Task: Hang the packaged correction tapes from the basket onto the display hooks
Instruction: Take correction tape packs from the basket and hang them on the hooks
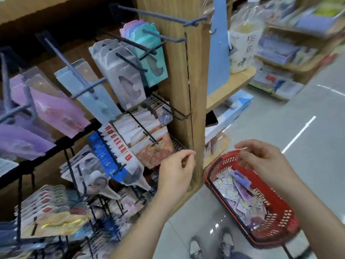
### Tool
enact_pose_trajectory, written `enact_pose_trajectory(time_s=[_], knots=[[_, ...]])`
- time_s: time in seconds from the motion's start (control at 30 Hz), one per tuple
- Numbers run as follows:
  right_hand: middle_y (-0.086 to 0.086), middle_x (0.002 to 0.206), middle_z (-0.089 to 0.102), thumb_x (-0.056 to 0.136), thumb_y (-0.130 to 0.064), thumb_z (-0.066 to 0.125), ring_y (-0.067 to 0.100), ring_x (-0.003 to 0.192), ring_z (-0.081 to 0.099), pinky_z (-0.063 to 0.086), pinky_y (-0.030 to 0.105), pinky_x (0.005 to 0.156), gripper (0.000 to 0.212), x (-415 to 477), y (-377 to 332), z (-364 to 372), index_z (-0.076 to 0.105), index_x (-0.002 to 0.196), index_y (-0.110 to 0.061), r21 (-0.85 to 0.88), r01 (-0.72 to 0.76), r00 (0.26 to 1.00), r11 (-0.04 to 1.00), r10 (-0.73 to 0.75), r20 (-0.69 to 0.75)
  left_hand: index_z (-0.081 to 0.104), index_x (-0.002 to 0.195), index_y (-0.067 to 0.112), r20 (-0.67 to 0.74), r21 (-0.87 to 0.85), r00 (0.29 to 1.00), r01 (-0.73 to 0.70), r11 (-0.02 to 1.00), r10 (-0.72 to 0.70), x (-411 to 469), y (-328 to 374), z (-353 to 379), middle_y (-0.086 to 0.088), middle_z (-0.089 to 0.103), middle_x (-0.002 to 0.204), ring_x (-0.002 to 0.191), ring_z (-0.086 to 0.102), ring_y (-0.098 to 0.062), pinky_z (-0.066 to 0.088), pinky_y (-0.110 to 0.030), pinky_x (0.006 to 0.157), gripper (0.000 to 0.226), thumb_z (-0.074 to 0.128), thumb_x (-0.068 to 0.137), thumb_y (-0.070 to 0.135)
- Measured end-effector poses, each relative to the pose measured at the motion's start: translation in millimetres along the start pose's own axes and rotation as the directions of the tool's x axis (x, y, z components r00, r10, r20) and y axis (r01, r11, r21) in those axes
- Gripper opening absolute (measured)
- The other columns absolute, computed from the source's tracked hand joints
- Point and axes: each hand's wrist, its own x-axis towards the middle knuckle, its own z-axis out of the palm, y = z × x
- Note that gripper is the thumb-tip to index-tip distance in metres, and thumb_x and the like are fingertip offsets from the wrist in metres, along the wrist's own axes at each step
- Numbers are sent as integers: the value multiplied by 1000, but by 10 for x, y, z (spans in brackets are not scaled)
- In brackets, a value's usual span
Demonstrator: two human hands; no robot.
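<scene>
**Red basket of packaged tapes beside the hook display, both hands above it**

Head view. A red basket of perforated plastic stands on the grey tiled floor, just beside the foot of a wooden post. It holds a loose heap of packaged correction tapes, flat white and lilac packs lying at mixed angles. One purple pack rests on top near the basket's far end. The basket's black handle is folded down along the rim.

Left of the post, the display hooks are dark wire prongs pointing toward the viewer. They carry rows of hanging packs: white packs with red labels, blue packs and orange-patterned packs. Larger boxed items hang on the higher hooks.

The left hand is raised in front of the orange-patterned packs. Its fingers are loosely curled and its thumb and forefinger tips are close together, with nothing seen between them. The right hand is over the basket's near rim without touching it, forefinger extended toward the post and the other fingers bent downward. Motion blur hides the underside of this hand, so whether it holds a pack cannot be told. A pair of shoes shows at the lower edge.
</scene>
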Motion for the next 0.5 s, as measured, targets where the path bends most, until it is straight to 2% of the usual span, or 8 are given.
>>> enact_pose_trajectory(time_s=[0.03,0.1,0.2,0.27,0.37,0.5], knots=[[-4,64,68,91,2,61,6,56,62,49,16,60,25,-47,91,-90,72,87,-21,-42,-21,1000,999,20,-24,76,99,23,40,-8,999,-21,1000,21,-10,-6,89,14,73,86,79,65,2,47,-17,72,18,61,94,17],[-6,67,71,92,-2,61,5,57,63,51,25,65,24,-142,291,-280,71,88,-24,-128,-77,995,989,69,-66,77,99,20,123,-17,991,-58,998,60,-20,-22,286,8,75,87,79,66,-1,51,-19,74,17,63,92,14],[-6,71,72,91,-8,63,18,66,68,53,40,71,21,-296,612,-577,71,91,-27,-210,-172,979,963,142,-150,78,91,17,191,-2,968,-167,986,165,-15,-53,641,10,72,83,78,60,7,40,-3,72,17,67,86,5],[-4,74,73,90,-10,63,15,69,70,56,43,75,20,-380,807,-770,71,92,-29,-231,-234,962,944,190,-197,78,90,15,251,23,947,-215,976,202,0,-83,923,8,73,86,81,60,6,40,-2,76,19,69,82,1],[-3,77,73,91,-12,64,12,72,71,57,45,81,20,-447,1168,-1050,70,94,-31,-211,-332,928,919,278,-248,78,94,17,366,80,919,-191,978,150,27,-161,1412,4,74,94,86,65,-8,45,-14,83,21,66,84,2],[-5,86,71,91,-17,63,23,83,70,58,51,82,21,-436,1822,-1367,69,90,-38,-136,-453,863,881,395,-313,77,100,17,509,131,861,-81,988,3,27,-278,2152,4,74,100,90,64,-9,44,-15,85,24,60,89,5]])
